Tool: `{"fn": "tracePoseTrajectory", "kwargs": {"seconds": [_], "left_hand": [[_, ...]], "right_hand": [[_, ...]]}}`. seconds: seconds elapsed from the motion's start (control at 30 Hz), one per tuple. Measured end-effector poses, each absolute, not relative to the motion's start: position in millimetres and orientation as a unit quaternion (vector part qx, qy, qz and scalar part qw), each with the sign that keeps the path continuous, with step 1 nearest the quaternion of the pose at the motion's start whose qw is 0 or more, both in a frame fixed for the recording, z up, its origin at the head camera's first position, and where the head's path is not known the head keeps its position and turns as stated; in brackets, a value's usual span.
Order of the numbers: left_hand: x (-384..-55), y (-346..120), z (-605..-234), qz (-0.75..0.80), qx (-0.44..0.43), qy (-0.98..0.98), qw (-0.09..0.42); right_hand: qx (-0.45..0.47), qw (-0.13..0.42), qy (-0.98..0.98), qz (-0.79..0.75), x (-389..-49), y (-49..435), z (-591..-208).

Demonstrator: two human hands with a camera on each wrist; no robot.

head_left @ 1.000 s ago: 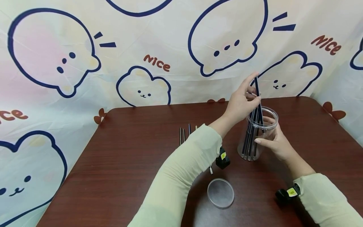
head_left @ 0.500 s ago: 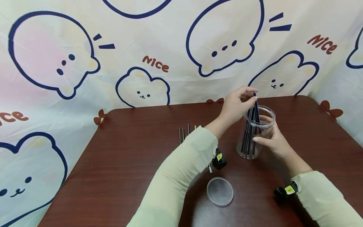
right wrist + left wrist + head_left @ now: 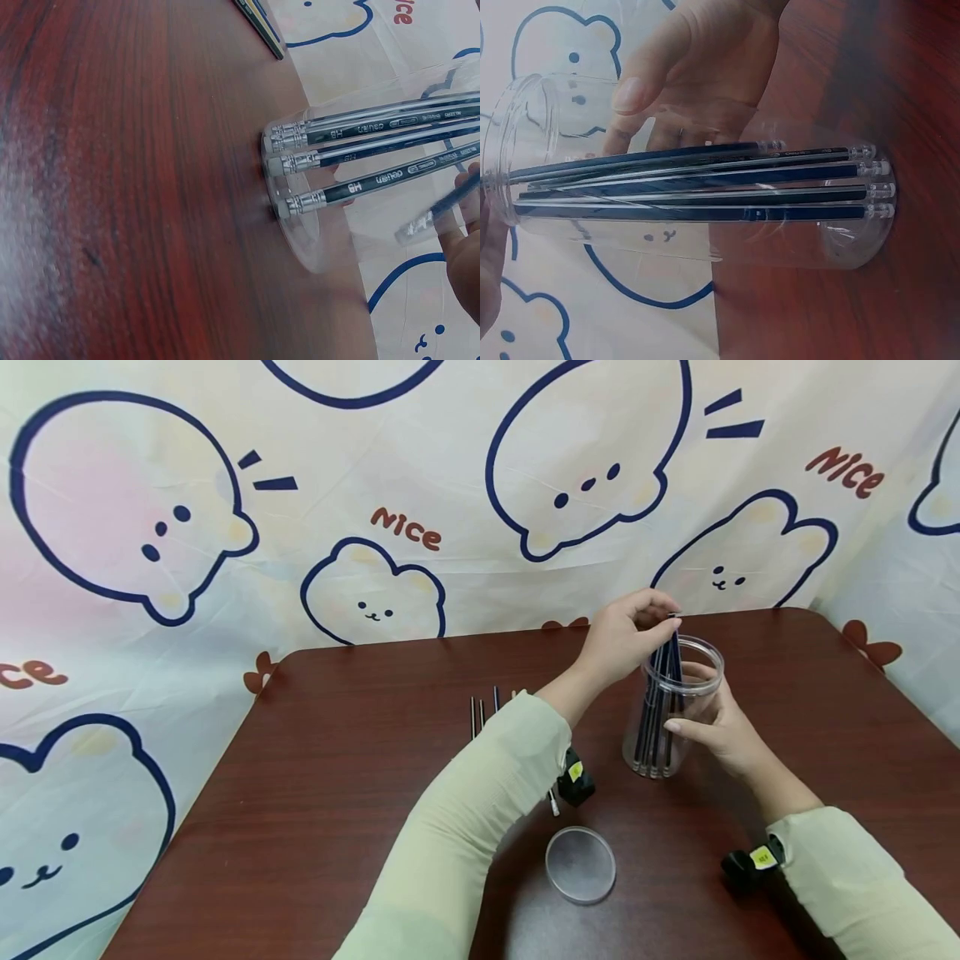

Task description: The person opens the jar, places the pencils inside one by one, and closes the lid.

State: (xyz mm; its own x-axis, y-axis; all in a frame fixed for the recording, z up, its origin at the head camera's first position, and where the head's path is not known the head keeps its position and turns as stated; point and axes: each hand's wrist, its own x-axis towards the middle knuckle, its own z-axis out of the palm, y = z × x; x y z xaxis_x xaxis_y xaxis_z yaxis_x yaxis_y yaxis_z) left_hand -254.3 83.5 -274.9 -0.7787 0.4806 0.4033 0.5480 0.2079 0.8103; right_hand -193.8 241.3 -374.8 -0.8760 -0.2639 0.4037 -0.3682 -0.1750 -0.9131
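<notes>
clear jar (image 3: 693, 690) is right of centre, base down on the table (image 3: 337, 760), mouth uncovered. filling looks partway: at least four dark pencils (image 3: 397, 175) sit inside, eraser ends at the bottom. one more pencil (image 3: 667, 157) is in but its eraser end stops short of the base, so i'd call it not seated. left hand (image 3: 622, 635) pinches a pencil top at the mouth, likely that one, grip narrow; right hand (image 3: 716, 735) is wrapped round the jar.

left to do, my read: loose pencils (image 3: 472, 718) on the left, four ends showing, full count hidden. left sleeve (image 3: 450, 835) blocks most of them. white-tipped end (image 3: 555, 807) pokes out on the near side, can't tell what it belongs to.

round clear disc (image 3: 581, 864), likely the lid, lies near, off the jar. cartoon curtain (image 3: 465, 572) behind the far edge.
</notes>
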Motion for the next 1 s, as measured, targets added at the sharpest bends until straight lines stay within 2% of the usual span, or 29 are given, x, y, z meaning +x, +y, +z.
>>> {"fn": "tracePoseTrajectory", "kwargs": {"seconds": [0.37, 0.63, 1.0], "left_hand": [[-262, 95, -265, -0.422, -0.384, -0.821, -0.013], [-265, 98, -270, -0.422, -0.372, -0.825, -0.052], [-267, 99, -273, -0.408, -0.382, -0.828, -0.034]], "right_hand": [[0.211, 0.031, -0.686, 0.696, -193, 243, -375], [0.225, 0.041, -0.685, 0.692, -192, 243, -374], [0.233, 0.044, -0.678, 0.695, -195, 244, -376]]}}
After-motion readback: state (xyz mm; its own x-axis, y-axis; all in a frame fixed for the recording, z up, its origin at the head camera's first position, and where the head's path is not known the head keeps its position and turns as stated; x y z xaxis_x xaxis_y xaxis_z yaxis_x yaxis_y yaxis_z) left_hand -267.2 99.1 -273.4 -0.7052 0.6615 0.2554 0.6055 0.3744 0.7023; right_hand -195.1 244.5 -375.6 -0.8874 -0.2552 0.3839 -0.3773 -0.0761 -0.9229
